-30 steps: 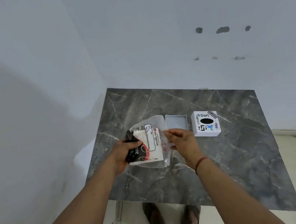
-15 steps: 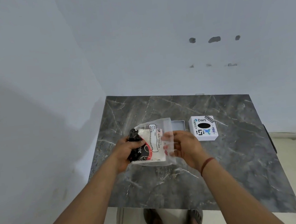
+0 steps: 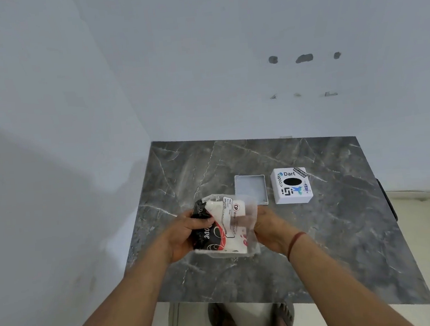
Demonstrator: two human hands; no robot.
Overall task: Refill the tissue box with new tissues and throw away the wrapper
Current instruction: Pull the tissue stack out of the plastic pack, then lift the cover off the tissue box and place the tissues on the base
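A tissue pack point(image 3: 226, 226) in a clear plastic wrapper with black, red and white print is held above the grey marble table point(image 3: 347, 242). My left hand point(image 3: 186, 234) grips its black left end. My right hand point(image 3: 270, 227) pinches the loose clear wrapper at its right side. Behind the pack lies the shallow grey tray part of the tissue box point(image 3: 250, 189), open side up. Beside it on the right stands the white tissue box cover point(image 3: 292, 185) with a black oval slot and stickers.
White walls close the table at the left and the back. The table's near edge point(image 3: 274, 300) is just above my sandalled feet point(image 3: 250, 322) on a light tiled floor. A dark object point(image 3: 386, 199) sticks out at the table's right edge.
Both hands have lifted and tilted the pack slightly toward me. My right hand has slid from the pack's top to its right side, behind the clear wrapper. The view has shifted.
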